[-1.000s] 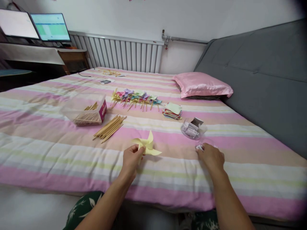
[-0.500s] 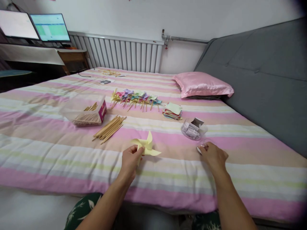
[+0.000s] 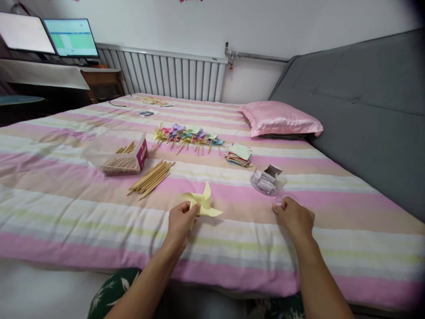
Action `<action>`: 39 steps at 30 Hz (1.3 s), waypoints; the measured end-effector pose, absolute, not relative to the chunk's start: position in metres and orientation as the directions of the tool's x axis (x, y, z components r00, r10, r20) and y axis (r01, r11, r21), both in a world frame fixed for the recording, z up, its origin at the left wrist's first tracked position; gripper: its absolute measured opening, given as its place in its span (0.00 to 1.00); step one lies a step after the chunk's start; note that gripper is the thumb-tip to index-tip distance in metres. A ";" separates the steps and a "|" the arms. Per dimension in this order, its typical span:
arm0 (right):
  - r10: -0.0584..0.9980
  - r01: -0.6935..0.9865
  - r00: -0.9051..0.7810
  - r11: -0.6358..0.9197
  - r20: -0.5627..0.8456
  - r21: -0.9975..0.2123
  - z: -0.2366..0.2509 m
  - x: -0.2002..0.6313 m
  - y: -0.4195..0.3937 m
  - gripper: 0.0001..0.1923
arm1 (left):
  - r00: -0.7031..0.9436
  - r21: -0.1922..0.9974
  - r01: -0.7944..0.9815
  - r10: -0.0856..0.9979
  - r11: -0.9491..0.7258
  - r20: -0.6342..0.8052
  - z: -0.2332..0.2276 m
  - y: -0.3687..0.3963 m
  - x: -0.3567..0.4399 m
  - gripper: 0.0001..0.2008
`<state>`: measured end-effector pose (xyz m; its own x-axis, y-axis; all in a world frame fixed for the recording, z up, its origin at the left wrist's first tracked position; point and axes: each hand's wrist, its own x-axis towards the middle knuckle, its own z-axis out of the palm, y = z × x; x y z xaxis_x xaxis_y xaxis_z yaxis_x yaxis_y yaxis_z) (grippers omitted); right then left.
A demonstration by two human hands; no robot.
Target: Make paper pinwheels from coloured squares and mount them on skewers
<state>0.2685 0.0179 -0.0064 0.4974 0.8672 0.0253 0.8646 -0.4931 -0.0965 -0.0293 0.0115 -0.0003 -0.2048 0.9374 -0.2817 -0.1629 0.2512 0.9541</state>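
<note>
Head view: the left hand [image 3: 179, 221] rests on the striped bed [image 3: 66, 208], fingers pinched together on the near edge of a pale yellow paper pinwheel [image 3: 203, 204]. The pinwheel lies flat on the bedcover, directly beyond the left hand's fingertips.

The right hand [image 3: 294, 217] rests on the bed well apart from the left hand, on the far side of the pinwheel. Its fingers are curled around a small whitish item [image 3: 277, 205] at the fingertips; whether they are clamped on it or only touching it cannot be told. Just beyond the right hand stands a clear plastic container [image 3: 267, 180] holding small white pieces.

Beyond the left hand lies a loose bundle of wooden sticks [image 3: 152, 177], with an open box of sticks [image 3: 123, 156] just to its left. Farther beyond both hands lies a row of finished coloured pinwheels [image 3: 187, 135], with a stack of coloured paper squares [image 3: 239, 155] beside it. A pink pillow [image 3: 280, 118] lies far beyond the right hand, against the grey headboard [image 3: 361, 110]
</note>
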 end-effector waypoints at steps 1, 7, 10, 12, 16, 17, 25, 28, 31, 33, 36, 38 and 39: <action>0.867 0.864 0.497 -0.492 0.029 -0.105 -0.006 0.269 0.018 0.11 | -0.210 0.953 -0.167 0.935 0.253 -0.285 0.000 0.012 -0.030 0.12; 0.843 0.836 0.536 -0.522 0.047 -0.166 -0.006 0.269 0.018 0.11 | -0.232 0.956 -0.175 0.934 0.236 -0.272 0.001 0.015 -0.033 0.12; 0.835 0.827 0.547 -0.530 0.056 -0.186 -0.006 0.269 0.018 0.13 | -0.244 0.958 -0.172 0.932 0.230 -0.268 0.003 0.016 -0.035 0.12; 0.836 0.826 0.545 -0.525 0.056 -0.204 -0.007 0.269 0.019 0.15 | -0.251 0.960 -0.170 0.932 0.223 -0.261 0.002 0.016 -0.036 0.12; 0.845 0.823 0.534 -0.515 0.016 -0.237 -0.005 0.269 0.019 0.19 | -0.248 0.964 -0.170 0.938 0.203 -0.242 0.001 0.016 -0.037 0.13; 0.847 0.822 0.531 -0.515 0.001 -0.242 -0.004 0.269 0.019 0.19 | -0.246 0.965 -0.170 0.939 0.200 -0.238 0.000 0.017 -0.037 0.13; 0.843 0.811 0.538 -0.520 -0.005 -0.268 -0.003 0.270 0.020 0.16 | -0.251 0.966 -0.160 0.939 0.201 -0.237 0.003 0.015 -0.038 0.13; 0.841 0.821 0.539 -0.513 0.045 -0.250 -0.005 0.269 0.020 0.16 | -0.251 0.965 -0.167 0.938 0.203 -0.240 0.003 0.015 -0.038 0.13; 0.839 0.834 0.536 -0.509 0.090 -0.215 -0.006 0.265 0.020 0.14 | -0.249 0.963 -0.180 0.938 0.202 -0.244 0.003 0.016 -0.038 0.13; 0.839 0.837 0.534 -0.507 0.107 -0.204 -0.007 0.264 0.019 0.13 | -0.250 0.963 -0.183 0.938 0.198 -0.240 0.004 0.016 -0.038 0.12; 0.849 0.854 0.511 -0.484 0.134 -0.191 -0.010 0.263 0.019 0.09 | -0.253 0.964 -0.187 0.939 0.187 -0.231 0.004 0.017 -0.038 0.12; 0.849 0.860 0.503 -0.476 0.158 -0.182 -0.012 0.263 0.019 0.07 | -0.253 0.965 -0.186 0.940 0.186 -0.230 0.004 0.017 -0.038 0.12; 0.843 0.858 0.510 -0.482 0.172 -0.178 -0.013 0.264 0.019 0.07 | -0.254 0.965 -0.184 0.939 0.188 -0.231 0.004 0.017 -0.038 0.12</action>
<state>0.2638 0.0194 -0.0134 0.5097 0.8431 0.1716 0.8577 -0.4822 -0.1782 -0.0380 0.0167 0.0041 -0.2544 0.9391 -0.2312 -0.1842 0.1876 0.9648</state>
